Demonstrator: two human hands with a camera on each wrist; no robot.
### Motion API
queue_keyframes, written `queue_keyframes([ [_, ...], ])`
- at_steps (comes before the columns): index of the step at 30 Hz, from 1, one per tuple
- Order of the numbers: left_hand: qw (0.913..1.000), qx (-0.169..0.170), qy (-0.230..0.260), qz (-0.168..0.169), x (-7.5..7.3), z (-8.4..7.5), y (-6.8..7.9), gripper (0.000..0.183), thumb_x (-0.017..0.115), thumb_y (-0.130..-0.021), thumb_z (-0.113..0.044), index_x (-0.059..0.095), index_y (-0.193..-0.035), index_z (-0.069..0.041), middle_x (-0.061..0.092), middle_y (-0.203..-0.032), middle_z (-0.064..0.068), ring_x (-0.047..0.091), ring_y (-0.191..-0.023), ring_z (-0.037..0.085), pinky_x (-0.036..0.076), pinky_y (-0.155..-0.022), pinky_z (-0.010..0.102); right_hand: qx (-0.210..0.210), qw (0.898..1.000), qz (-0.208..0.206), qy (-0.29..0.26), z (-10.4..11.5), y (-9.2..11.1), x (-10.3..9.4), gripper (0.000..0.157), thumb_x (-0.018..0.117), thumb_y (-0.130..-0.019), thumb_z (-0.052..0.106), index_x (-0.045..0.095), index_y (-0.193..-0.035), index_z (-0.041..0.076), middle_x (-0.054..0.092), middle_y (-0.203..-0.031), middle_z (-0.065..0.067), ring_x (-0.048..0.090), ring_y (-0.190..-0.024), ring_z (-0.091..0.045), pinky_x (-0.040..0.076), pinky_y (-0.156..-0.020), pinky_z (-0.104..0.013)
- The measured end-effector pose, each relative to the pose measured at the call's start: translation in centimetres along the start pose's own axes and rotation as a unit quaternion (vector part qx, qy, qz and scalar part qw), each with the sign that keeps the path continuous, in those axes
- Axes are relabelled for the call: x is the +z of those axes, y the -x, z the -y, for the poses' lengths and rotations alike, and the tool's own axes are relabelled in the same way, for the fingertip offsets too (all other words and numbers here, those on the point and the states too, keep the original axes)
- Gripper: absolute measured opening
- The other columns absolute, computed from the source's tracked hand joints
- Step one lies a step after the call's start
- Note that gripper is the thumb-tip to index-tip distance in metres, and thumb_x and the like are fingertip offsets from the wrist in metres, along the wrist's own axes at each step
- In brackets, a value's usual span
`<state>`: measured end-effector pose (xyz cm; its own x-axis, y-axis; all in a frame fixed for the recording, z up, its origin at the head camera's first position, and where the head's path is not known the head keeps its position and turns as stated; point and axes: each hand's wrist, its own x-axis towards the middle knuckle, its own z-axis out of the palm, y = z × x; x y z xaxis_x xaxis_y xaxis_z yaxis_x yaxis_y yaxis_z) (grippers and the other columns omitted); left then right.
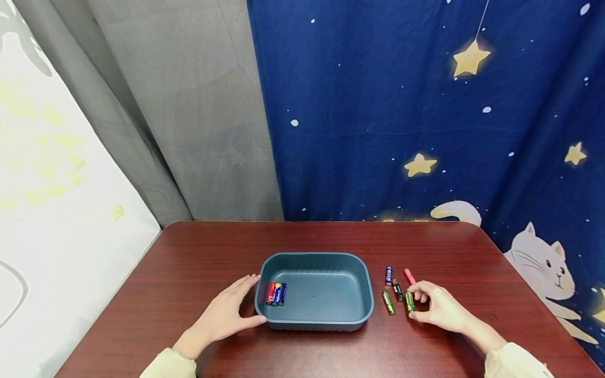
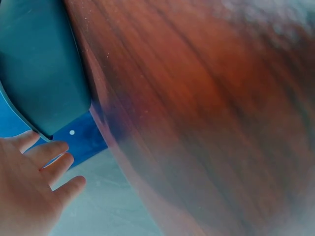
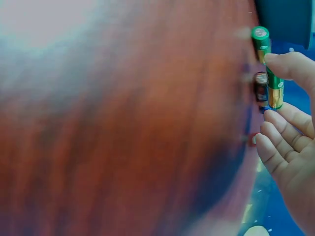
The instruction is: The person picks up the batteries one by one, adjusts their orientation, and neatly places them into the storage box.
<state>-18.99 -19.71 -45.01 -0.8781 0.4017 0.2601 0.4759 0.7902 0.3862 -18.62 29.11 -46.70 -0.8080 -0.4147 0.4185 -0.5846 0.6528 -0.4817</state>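
A dark teal plastic tub stands mid-table in the head view. At its left end lie a red battery and two blue batteries, side by side. My left hand rests against the tub's left edge, fingers spread, thumb at the near corner. Right of the tub, my right hand pinches a green battery between thumb and fingers. Close by lie another green battery, a black battery, a blue battery and a red battery, partly behind my fingers.
The reddish-brown wooden table has rounded far corners. Behind it hang a grey curtain and a blue star-patterned curtain. A white patterned cloth borders the left side.
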Motion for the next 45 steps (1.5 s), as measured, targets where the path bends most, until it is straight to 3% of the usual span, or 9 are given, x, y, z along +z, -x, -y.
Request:
queue_keyframes([
  [10, 1.0000, 0.002, 0.001, 0.000, -0.1, -0.2, 0.0, 0.085, 0.068, -0.068, -0.058, 0.041, -0.137, -0.017, 0.045, -0.136, 0.008, 0.039, -0.126, 0.028, 0.039, -0.094, 0.049, -0.001, 0.999, -0.014, -0.034, 1.3, -2.6, -1.1, 0.045, 0.082, -0.057, 0.003, 0.058, -0.095, 0.004, 0.051, -0.074, -0.003, 0.049, -0.062, -0.017, 0.040, -0.048, -0.018],
  [16, 1.0000, 0.000, 0.000, 0.000, -0.1, -0.1, 0.0, 0.085, 0.068, -0.068, -0.059, 0.042, -0.137, -0.018, 0.045, -0.135, 0.007, 0.039, -0.126, 0.027, 0.039, -0.094, 0.048, -0.003, 1.000, -0.013, -0.022, 2.3, -4.4, -1.4, 0.045, 0.082, -0.059, 0.007, 0.059, -0.097, 0.006, 0.052, -0.075, -0.004, 0.046, -0.061, -0.011, 0.038, -0.050, -0.016],
  [21, 1.0000, -0.001, -0.001, -0.001, 0.0, -0.1, 0.1, 0.084, 0.068, -0.068, -0.059, 0.042, -0.137, -0.018, 0.045, -0.136, 0.006, 0.039, -0.126, 0.026, 0.039, -0.094, 0.048, -0.005, 0.999, -0.013, -0.031, 3.3, -6.1, -1.2, 0.044, 0.083, -0.060, 0.009, 0.059, -0.097, 0.007, 0.052, -0.077, -0.002, 0.048, -0.061, -0.017, 0.039, -0.051, -0.016],
  [28, 1.0000, -0.003, 0.001, -0.002, 0.0, 0.0, 0.1, 0.085, 0.068, -0.068, -0.059, 0.041, -0.137, -0.018, 0.045, -0.135, 0.007, 0.039, -0.126, 0.027, 0.040, -0.093, 0.049, -0.014, 0.999, -0.003, -0.048, 4.9, -8.3, -0.2, 0.043, 0.081, -0.064, 0.012, 0.059, -0.101, 0.007, 0.052, -0.080, 0.000, 0.049, -0.062, -0.012, 0.042, -0.052, -0.021],
  [37, 1.0000, 0.000, -0.003, -0.004, 0.0, 0.1, 0.1, 0.085, 0.067, -0.068, -0.060, 0.041, -0.137, -0.018, 0.045, -0.136, 0.007, 0.039, -0.126, 0.027, 0.039, -0.094, 0.049, -0.036, 0.997, -0.003, -0.066, 6.3, -10.6, 1.4, 0.043, 0.080, -0.062, 0.012, 0.060, -0.100, 0.005, 0.054, -0.079, -0.005, 0.051, -0.064, -0.016, 0.043, -0.053, -0.022],
  [45, 1.0000, -0.001, -0.004, -0.004, 0.2, 0.2, 0.0, 0.085, 0.067, -0.068, -0.060, 0.041, -0.137, -0.017, 0.045, -0.135, 0.007, 0.039, -0.126, 0.027, 0.040, -0.093, 0.049, -0.043, 0.996, 0.037, -0.075, 7.5, -12.3, 3.7, 0.044, 0.079, -0.065, 0.016, 0.059, -0.103, 0.005, 0.054, -0.082, -0.004, 0.051, -0.073, -0.018, 0.043, -0.057, -0.020],
])
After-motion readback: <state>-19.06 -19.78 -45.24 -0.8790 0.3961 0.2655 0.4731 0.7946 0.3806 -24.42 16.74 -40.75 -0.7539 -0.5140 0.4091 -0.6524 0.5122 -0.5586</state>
